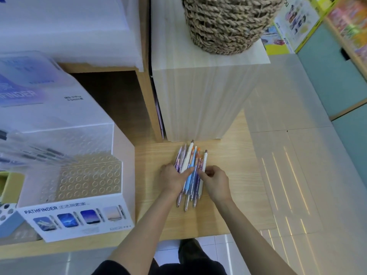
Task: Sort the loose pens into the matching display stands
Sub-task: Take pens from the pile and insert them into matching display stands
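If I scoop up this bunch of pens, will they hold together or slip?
Likely slip: the pens lie loose, unbanded, with smooth round barrels. Released on the flat desk, they would probably roll.

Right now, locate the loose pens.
Head view, centre: the loose pens bunched on the counter between the left hand and right hand, right of the Pathfinder stand.

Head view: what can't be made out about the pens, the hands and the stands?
All in the head view:
- pens: lower ones hidden under upper ones, left hand and right hand.
- Both hands: fingertips buried among pens, grip unclear.
- PATHFINDER stand: small print too blurred.
- blue stand: cut off by left edge.
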A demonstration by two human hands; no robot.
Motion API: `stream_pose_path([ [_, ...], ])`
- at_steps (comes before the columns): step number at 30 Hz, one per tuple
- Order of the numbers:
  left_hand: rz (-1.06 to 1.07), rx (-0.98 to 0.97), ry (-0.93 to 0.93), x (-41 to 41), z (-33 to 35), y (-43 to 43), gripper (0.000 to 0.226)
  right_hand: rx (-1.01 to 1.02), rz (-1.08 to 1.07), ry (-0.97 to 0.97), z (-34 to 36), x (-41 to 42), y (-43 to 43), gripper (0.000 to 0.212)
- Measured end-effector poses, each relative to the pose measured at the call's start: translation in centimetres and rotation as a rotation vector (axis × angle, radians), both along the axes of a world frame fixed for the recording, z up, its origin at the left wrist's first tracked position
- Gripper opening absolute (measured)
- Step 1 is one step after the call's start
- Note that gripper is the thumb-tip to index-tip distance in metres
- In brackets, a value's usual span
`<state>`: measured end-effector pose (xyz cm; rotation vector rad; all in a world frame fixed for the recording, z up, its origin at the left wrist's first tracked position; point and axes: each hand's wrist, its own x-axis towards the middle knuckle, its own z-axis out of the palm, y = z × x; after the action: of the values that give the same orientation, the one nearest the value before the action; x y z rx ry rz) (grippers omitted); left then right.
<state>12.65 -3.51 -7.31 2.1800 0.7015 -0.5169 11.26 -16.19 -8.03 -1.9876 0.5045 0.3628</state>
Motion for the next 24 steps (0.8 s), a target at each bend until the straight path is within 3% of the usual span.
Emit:
stream_pose_path([
  [4, 0.004, -0.150, -0.020, 0.0, 0.4, 0.4, 0.022, 0.002, -0.009, 0.026, 0.2, 0.4, 0.5, 0.021],
  [11, 0.048, -0.404, -0.063, -1.0, 0.3, 2.1, 0.025, -0.063, 0.078, 0.123, 0.8, 1.0, 2.5, 0.021],
  [15, 0.053, -0.467, -0.077, -1.9, 0.9, 3.2, 0.010, -0.231, 0.144, 0.136, 0.5, 0.7, 3.6, 0.015],
  [24, 0.132, -0.553, -0.113, -4.6, 1.5, 5.5, 0.019, -0.451, 0.301, 0.119, 0.9, 1.3, 4.3, 0.031],
])
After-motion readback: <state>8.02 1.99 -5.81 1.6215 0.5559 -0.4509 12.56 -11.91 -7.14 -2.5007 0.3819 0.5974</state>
